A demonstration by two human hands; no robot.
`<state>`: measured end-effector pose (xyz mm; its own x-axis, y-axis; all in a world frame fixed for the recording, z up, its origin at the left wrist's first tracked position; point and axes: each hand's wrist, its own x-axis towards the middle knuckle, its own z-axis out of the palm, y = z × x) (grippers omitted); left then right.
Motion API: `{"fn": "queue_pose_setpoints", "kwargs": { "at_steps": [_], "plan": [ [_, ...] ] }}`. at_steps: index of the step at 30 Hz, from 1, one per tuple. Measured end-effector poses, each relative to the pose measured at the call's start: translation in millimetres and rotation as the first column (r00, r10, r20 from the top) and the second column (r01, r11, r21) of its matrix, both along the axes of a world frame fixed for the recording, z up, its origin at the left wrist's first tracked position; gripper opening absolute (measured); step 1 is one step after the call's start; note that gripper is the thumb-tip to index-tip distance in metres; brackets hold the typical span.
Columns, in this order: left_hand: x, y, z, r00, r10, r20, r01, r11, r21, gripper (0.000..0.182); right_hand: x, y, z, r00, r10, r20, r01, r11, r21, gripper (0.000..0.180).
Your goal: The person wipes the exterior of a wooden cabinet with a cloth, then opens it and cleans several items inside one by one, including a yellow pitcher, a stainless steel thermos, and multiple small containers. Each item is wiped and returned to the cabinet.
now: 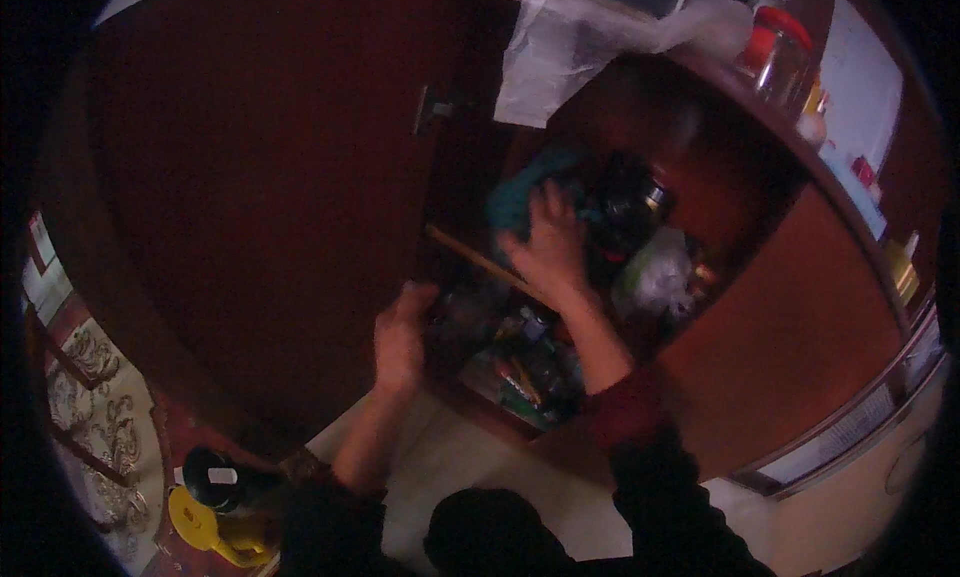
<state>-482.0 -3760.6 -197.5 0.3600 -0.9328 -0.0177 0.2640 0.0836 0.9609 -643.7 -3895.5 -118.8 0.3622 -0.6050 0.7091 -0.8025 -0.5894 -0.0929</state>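
Inside an open wooden cabinet, my right hand (553, 239) reaches over a teal cloth or bag (517, 198), fingers apart and blurred; whether it touches the teal thing is unclear. My left hand (403, 333) is at the cabinet door's edge, its fingers partly hidden, so its hold cannot be told. A thin wooden stick (480, 260) slants between the hands and passes behind my right wrist. Right of my right hand lie a black bag or container (628, 202) and a whitish plastic bag (660, 273). Mixed small items (525, 378) fill the lower front of the cabinet.
The large dark door (262, 187) stands at the left. On the cabinet top are a translucent plastic sheet (544, 74), hanging over the edge, and a red-lidded jar (776, 56). A yellow plastic object (196, 518) and a dark green round object (210, 478) are at the lower left.
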Motion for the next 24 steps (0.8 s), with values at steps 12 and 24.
{"fn": "queue_pose_setpoints", "kwargs": {
  "at_steps": [12, 24],
  "plan": [
    [-8.4, -40.0, -44.9, 0.998, -0.055, 0.027, 0.057, 0.997, -0.06, 0.058, 29.8, -193.5, -64.6, 0.876, 0.366, -0.315, -0.276, 0.915, 0.294, 0.044],
    [-10.9, -30.8, 8.7, 0.999, -0.019, -0.05, 0.016, 0.998, -0.058, 0.05, 12.2, -186.0, -29.2, 0.861, -0.162, -0.482, 0.275, 0.946, 0.173, 0.037]
  ]
}}
